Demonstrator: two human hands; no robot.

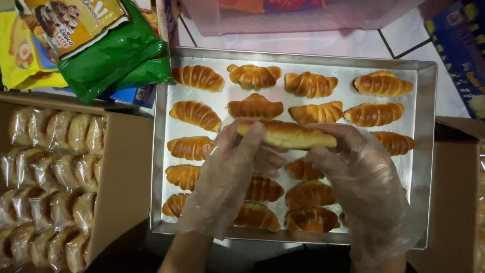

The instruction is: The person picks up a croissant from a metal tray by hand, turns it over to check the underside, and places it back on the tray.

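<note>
A metal baking tray (427, 151) holds several golden croissant-shaped rolls in rows. Both my hands wear loose clear plastic gloves. My left hand (227, 177) and my right hand (361, 177) hold one long roll (285, 135) between them, level, above the middle of the tray. The left fingers pinch its left end and the right fingers grip its right end. My hands hide some rolls beneath them.
A cardboard box (124, 167) at the left holds several rolls wrapped in clear plastic (50, 172). Green (116, 50) and yellow (20, 50) snack packets lie at the top left. A clear plastic container (303, 15) sits behind the tray. Another box (457, 202) stands at the right.
</note>
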